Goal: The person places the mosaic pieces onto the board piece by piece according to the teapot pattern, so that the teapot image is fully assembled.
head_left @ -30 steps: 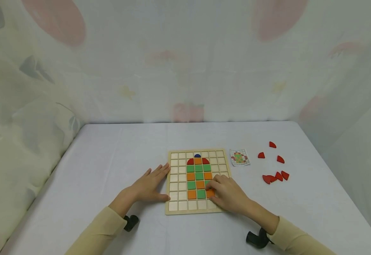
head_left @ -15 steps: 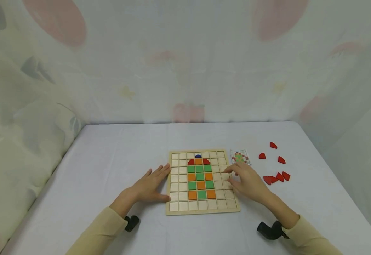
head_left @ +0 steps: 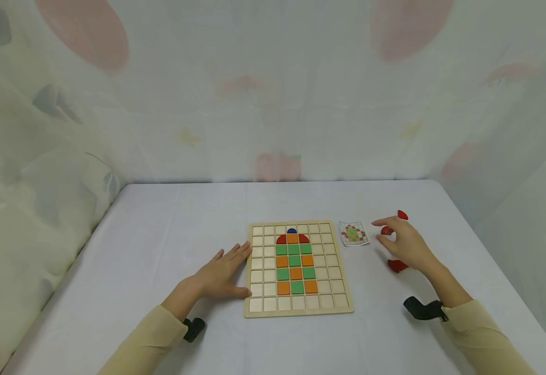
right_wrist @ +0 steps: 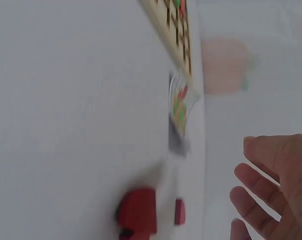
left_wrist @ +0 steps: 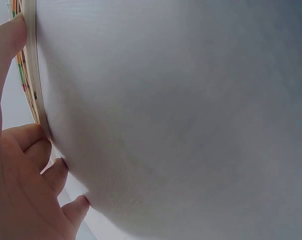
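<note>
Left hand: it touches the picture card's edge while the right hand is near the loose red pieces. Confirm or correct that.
Wrong thing: in the head view, the left hand touches the edge of the wooden board. The right hand is indeed near the loose red pieces.

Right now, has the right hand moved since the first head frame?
Yes: rightward in the head view, the right hand has gone from over the wooden grid board past the pattern card to the red quarter-circle pieces.
</note>
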`<move>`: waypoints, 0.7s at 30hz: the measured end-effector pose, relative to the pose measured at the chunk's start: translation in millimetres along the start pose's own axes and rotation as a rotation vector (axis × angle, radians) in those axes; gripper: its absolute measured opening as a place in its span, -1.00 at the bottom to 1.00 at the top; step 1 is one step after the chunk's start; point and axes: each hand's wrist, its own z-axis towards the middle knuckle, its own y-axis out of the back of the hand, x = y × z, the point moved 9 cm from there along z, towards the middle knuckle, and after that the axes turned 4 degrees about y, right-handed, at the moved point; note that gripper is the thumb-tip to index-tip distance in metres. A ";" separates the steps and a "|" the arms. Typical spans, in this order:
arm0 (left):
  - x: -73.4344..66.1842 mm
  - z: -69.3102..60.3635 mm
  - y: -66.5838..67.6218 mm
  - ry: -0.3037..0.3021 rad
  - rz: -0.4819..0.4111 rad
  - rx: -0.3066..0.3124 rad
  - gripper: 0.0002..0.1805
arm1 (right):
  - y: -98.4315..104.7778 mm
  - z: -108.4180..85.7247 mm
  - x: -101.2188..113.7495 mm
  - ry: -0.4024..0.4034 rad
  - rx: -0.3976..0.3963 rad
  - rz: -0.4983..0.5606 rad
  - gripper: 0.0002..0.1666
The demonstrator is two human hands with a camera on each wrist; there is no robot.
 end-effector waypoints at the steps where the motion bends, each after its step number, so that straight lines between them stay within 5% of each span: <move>1: -0.3 0.0 -0.1 0.000 0.002 0.001 0.11 | -0.1 0.3 -5.6 -0.006 0.008 -0.001 -0.59; 12: -0.5 -0.3 -1.2 0.005 0.004 0.002 0.11 | -14.4 -1.0 -53.5 -0.080 0.153 0.015 -0.54; 21: 0.1 -0.3 -0.5 0.001 0.004 -0.005 0.11 | -15.2 2.9 -66.9 -0.109 0.128 -0.029 -0.63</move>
